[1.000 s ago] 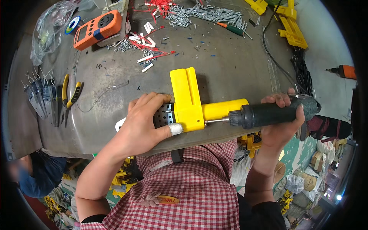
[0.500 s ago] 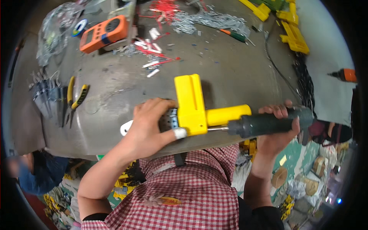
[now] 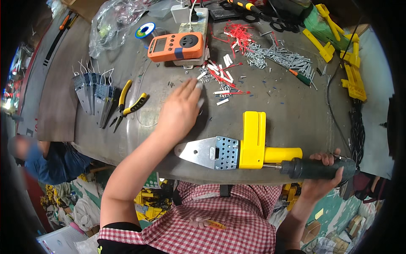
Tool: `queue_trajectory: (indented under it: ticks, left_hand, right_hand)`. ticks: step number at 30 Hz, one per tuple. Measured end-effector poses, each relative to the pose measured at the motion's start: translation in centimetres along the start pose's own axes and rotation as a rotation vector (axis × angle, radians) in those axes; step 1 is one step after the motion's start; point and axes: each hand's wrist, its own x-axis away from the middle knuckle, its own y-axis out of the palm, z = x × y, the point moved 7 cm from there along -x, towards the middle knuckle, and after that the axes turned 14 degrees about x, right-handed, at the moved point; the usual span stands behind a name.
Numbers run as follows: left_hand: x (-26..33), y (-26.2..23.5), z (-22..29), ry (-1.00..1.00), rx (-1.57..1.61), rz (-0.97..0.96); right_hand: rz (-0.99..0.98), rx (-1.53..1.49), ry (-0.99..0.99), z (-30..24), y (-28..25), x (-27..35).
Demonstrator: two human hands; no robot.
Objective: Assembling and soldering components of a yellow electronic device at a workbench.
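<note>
My right hand [image 3: 325, 169] is wrapped round a black power screwdriver [image 3: 302, 169]. Its steel bit reaches left to the base of a yellow plastic tool body [image 3: 253, 146] lying near the bench's front edge. Fixed to that body's left end is a perforated metal guard [image 3: 226, 153] with a tapering flat metal plate [image 3: 196, 153]. My left hand [image 3: 179, 106] is off the tool body, stretched over the bench with its fingers extended toward a scatter of small nuts [image 3: 204, 71]. White wrapping covers one of its fingertips. I see nothing held in it.
Left of my arm lie yellow-black pliers [image 3: 127, 103] and several metal plates with wires [image 3: 94, 91]. Farther back are an orange meter [image 3: 175, 47], a solder spool [image 3: 146, 30], screws [image 3: 270, 57], red-and-white wire pieces [image 3: 222, 76] and a small screwdriver [image 3: 301, 77]. Another person [image 3: 55, 156] sits at left.
My left hand has let go of the yellow tool body and moved up the bench toward the nuts. The body now rests on the bench, with the power screwdriver still in my right hand.
</note>
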Motion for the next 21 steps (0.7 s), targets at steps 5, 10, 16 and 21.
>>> queue_trajectory:
  ticks: [5,10,16,21]
  left_hand:
    - [0.7,-0.8,0.5,-0.009,0.0,-0.058]
    - [-0.4,-0.8,0.8,0.061,-0.017,-0.138]
    - [-0.2,-1.0,2.1,0.256,-0.099,-0.257]
    - [4.9,-1.2,7.0,-0.047,0.53,-0.106]
  right_hand:
    - [-0.001,-0.019,-0.002,-0.1,0.1,-0.3]
    - [-0.005,-0.028,0.011,-0.3,0.1,-0.1]
    - [-0.009,-0.009,0.026,-0.1,0.1,-0.1]
    - [0.006,-0.037,0.026,0.0,-0.2,0.0]
